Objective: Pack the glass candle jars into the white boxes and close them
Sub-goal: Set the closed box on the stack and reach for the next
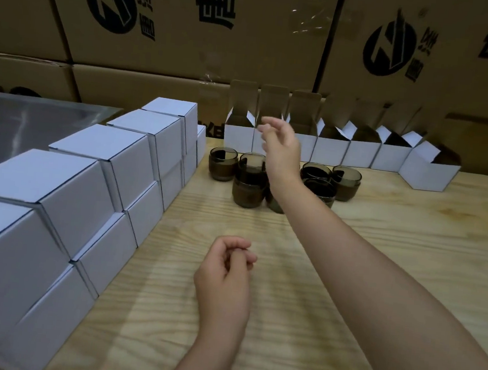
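Nearest, the left hand [225, 269] curls into an empty fist over the wooden table [413, 207]; closed white boxes [67, 185] line the left. Farther off, the empty right hand [279, 146], fingers loosely spread, hangs above the glass candle jars [345, 182], before a row of open white boxes [360, 154].

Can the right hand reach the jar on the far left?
Probably yes. The right hand hovers open close by, and the leftmost jar stands in the open with nothing between them.
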`<state>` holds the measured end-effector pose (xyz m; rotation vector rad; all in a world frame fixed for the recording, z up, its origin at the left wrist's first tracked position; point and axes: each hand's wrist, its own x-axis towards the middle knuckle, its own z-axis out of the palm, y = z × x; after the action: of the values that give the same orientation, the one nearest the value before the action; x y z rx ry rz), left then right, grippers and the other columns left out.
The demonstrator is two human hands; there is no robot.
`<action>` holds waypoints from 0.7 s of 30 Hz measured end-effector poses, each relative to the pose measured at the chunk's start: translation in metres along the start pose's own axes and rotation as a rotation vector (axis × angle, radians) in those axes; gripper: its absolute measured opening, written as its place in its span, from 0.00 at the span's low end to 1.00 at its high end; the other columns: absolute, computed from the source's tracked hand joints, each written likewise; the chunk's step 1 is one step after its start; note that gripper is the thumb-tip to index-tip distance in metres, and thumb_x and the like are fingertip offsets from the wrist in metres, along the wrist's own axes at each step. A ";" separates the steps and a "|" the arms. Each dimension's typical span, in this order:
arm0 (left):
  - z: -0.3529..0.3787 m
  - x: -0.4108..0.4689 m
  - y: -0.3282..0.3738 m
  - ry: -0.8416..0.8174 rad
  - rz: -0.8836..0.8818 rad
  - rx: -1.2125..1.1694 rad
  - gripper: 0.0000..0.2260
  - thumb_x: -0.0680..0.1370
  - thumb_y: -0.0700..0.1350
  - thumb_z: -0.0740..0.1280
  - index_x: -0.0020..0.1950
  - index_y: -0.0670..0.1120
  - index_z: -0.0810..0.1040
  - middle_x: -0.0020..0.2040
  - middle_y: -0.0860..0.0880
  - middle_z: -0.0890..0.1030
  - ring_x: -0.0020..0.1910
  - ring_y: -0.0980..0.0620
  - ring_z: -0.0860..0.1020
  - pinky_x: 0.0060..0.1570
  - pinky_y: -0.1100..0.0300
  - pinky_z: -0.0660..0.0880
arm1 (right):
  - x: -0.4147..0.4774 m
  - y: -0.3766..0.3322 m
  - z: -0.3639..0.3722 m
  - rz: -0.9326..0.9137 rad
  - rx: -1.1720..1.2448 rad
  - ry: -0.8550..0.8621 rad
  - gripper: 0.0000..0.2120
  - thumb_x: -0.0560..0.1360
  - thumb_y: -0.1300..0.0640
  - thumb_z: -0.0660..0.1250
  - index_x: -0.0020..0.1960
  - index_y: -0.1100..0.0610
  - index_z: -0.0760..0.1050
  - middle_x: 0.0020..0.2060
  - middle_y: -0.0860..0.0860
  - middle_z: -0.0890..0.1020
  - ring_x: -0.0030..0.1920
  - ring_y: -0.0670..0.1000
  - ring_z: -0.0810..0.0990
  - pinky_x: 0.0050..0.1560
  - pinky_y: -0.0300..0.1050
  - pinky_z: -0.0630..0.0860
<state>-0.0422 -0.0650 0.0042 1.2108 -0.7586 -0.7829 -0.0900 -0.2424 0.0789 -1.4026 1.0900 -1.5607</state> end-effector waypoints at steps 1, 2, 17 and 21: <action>0.000 0.000 0.000 -0.008 0.002 0.013 0.14 0.76 0.32 0.61 0.38 0.48 0.79 0.32 0.53 0.81 0.33 0.61 0.78 0.37 0.70 0.74 | -0.006 0.003 -0.022 -0.032 -0.054 0.060 0.07 0.80 0.55 0.60 0.54 0.49 0.75 0.51 0.47 0.80 0.52 0.43 0.77 0.43 0.31 0.71; 0.000 -0.001 0.000 -0.018 0.003 0.025 0.13 0.76 0.32 0.61 0.39 0.47 0.79 0.31 0.53 0.81 0.33 0.61 0.77 0.36 0.71 0.73 | -0.012 0.006 -0.045 -0.064 -0.124 0.120 0.06 0.79 0.56 0.60 0.53 0.49 0.75 0.49 0.47 0.80 0.49 0.43 0.77 0.41 0.31 0.71; -0.001 -0.001 -0.003 -0.126 0.067 0.197 0.12 0.77 0.31 0.62 0.39 0.44 0.79 0.31 0.49 0.81 0.30 0.60 0.77 0.34 0.74 0.71 | 0.086 0.053 -0.300 0.224 -0.974 0.377 0.33 0.75 0.60 0.64 0.76 0.59 0.53 0.75 0.55 0.58 0.71 0.61 0.63 0.68 0.58 0.65; 0.000 0.001 -0.005 -0.123 0.081 0.198 0.13 0.76 0.29 0.62 0.37 0.42 0.79 0.29 0.47 0.80 0.29 0.59 0.77 0.34 0.74 0.72 | 0.116 0.060 -0.317 0.292 -1.038 0.319 0.27 0.75 0.64 0.63 0.72 0.62 0.60 0.71 0.59 0.63 0.65 0.64 0.69 0.63 0.59 0.70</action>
<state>-0.0425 -0.0665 -0.0008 1.3076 -0.9987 -0.7326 -0.4185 -0.3380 0.0526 -1.5029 2.3911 -1.0151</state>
